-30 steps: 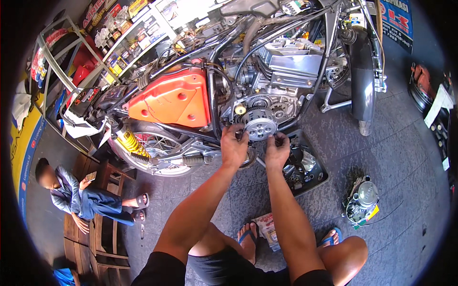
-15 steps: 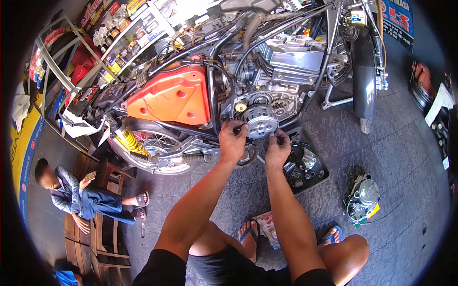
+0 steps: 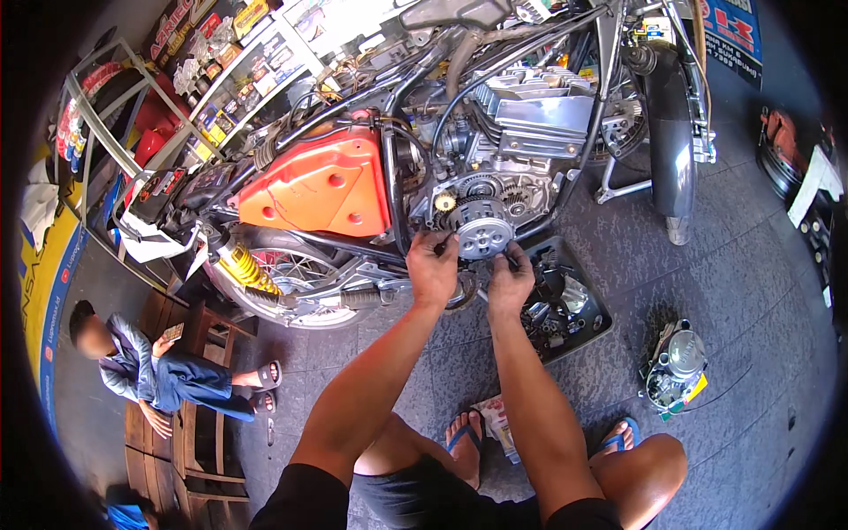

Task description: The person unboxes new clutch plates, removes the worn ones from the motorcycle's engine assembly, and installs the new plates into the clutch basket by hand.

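My left hand (image 3: 434, 272) and right hand (image 3: 511, 284) curl their fingers (image 3: 516, 256) at the round clutch's (image 3: 486, 237) edge; whether they grip it, I cannot tell. A dark tray (image 3: 599, 306) lies nearby.

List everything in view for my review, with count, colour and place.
Partly stripped motorcycle: 1, black frame, top centre
Moulded side panel: 1, orange, on motorcycle
Coil-spring shock absorber: 1, yellow, left of centre
Round metal clutch drum: 1, silver, centre
Rectangular tray: 1, dark, right of centre
Small metal parts: uncountable, mostly silver, in tray
Round-topped metal engine part: 1, silver, floor right
Slatted wooden bench: 1, brown, lower left
Seated person: 1, blue clothing, lower left
Printed poster: 1, blue, upper right
Sandalled feet: 2, blue straps, bottom
Left hand: 1, bare, at drum's left
Right hand: 1, dark-smudged fingers, at drum's lower right
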### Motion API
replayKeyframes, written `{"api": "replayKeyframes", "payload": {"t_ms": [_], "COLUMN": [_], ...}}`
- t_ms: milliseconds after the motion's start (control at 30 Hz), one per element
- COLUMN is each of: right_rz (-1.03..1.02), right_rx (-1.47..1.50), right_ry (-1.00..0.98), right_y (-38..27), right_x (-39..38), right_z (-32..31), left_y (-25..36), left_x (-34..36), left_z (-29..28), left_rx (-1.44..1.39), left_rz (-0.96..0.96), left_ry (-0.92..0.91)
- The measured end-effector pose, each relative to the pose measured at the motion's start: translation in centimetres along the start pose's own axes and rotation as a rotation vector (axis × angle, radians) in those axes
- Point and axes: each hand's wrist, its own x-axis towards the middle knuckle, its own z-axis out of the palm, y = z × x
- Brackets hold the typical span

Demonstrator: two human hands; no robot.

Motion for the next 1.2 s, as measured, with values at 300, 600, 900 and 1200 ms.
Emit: {"api": "replayKeyframes", "payload": {"t_ms": [300, 600, 900, 1200], "right_rz": [0.007, 0.045, 0.088, -0.13], "right_rx": [0.037, 0.011, 0.097, -0.138], "right_ry": [-0.027, -0.015, -0.073, -0.145], "right_y": [-0.7, -1.4, -1.2, -1.4], "right_x": [0.1, 0.1, 0.1, -0.2], "right_z": [-0.2, -0.4, -0.9, -1.2], "left_y": [0.1, -1.0, -2.5, -1.4], "left_x": [-0.4, -0.8, -0.6, -1.0], "left_z": [0.4, 0.7, 1.2, 0.0], "left_rx": [0.019, -0.036, -0.058, -0.06], "left_rz": [0.05, -0.006, -0.02, -0.039], "left_ry": [0.025, 0.018, -0.016, -0.135]}}
